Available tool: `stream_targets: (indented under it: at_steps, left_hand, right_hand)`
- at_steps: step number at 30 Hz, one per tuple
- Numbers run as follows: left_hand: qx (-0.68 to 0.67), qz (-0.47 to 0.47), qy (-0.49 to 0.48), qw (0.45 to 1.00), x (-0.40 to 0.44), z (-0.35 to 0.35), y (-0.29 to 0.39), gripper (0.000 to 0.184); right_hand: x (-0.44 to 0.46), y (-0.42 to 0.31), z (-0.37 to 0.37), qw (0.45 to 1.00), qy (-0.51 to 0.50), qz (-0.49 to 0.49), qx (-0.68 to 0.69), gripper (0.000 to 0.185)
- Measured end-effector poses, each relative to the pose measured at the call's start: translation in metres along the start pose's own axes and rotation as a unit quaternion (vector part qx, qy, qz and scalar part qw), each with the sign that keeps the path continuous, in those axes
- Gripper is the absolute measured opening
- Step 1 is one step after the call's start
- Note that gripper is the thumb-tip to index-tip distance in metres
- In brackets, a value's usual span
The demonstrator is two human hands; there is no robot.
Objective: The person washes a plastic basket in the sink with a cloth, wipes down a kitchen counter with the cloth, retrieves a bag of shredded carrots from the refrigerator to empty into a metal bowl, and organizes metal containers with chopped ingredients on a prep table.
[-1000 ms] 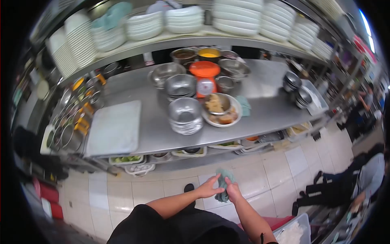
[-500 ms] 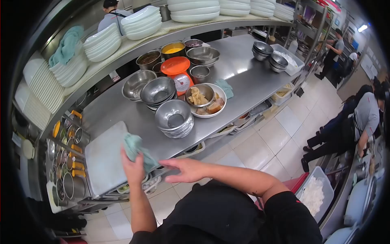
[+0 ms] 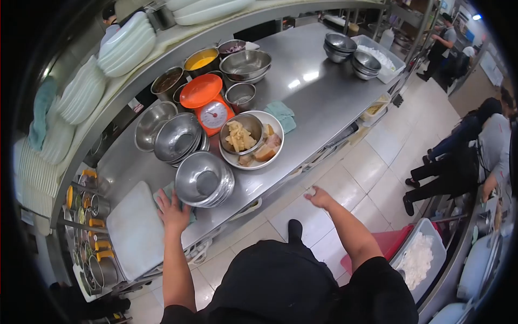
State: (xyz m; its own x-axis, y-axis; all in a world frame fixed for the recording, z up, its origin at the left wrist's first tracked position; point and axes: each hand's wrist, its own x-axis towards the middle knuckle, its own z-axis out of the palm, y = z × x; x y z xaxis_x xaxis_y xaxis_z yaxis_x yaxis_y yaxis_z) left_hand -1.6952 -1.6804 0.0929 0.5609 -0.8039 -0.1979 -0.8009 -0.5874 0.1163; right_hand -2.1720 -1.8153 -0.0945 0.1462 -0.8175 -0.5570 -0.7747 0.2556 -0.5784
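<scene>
In a busy commercial kitchen, a long stainless-steel bench point(image 3: 313, 100) runs beneath a curved-looking shelf point(image 3: 216, 35) lined with stacked white dishes point(image 3: 129, 46). At its near edge, a person in black spreads the fingers of the left hand point(image 3: 174, 215) over a pale green cloth point(image 3: 192, 217), which lies on the steel between a white rectangular cutting board point(image 3: 137, 232) and a stack of shiny metal bowls point(image 3: 204, 181). Parts of the cloth show around the palm, the rest being hidden under it. The right hand point(image 3: 319, 198) hangs in the air over the tiled floor point(image 3: 345, 167), clear of the bench, its fingers curled inward; whether they pinch anything cannot be told. Beyond the bowls stands an orange kitchen scale point(image 3: 214, 115) with a round dial and an orange pan. Just beside it, a round white dish point(image 3: 278, 128) carries chunks of browned, pale food point(image 3: 265, 154) and a small steel bowl point(image 3: 258, 136) of yellowish pieces. A second green cloth point(image 3: 281, 116) lies folded by the dish. At right, a co-worker in a grey top point(image 3: 493, 143) stands at another counter, near a translucent tub point(image 3: 440, 256) with white contents.
</scene>
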Motion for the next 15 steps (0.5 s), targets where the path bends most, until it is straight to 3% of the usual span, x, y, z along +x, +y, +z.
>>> stream_targets:
  at_steps: [4, 7, 10, 11, 15]
  left_hand:
    - [0.088, -0.047, -0.009, 0.995, 0.013, 0.058, 0.001, 0.071]
    - [0.162, -0.073, -0.099, 0.979, 0.012, 0.06, 0.0, 0.064]
    - [0.213, -0.034, -0.083, 0.973, 0.008, 0.072, -0.016, 0.054]
    - [0.269, 0.034, 0.005, 0.962, 0.01, 0.096, -0.05, 0.047]
    - [0.209, 0.158, 0.092, 0.961, 0.017, 0.105, -0.075, 0.045]
  right_hand:
    - [0.066, -0.011, -0.039, 0.993, 0.106, -0.017, 0.044, 0.078]
    - [0.14, 0.002, -0.039, 0.989, 0.141, -0.035, 0.012, 0.065]
    - [0.193, 0.022, -0.033, 0.992, 0.102, 0.009, -0.077, 0.059]
    - [0.203, 0.022, -0.035, 0.99, 0.081, 0.032, -0.112, 0.059]
    - [0.179, 0.041, -0.047, 0.98, 0.189, -0.048, -0.024, 0.049]
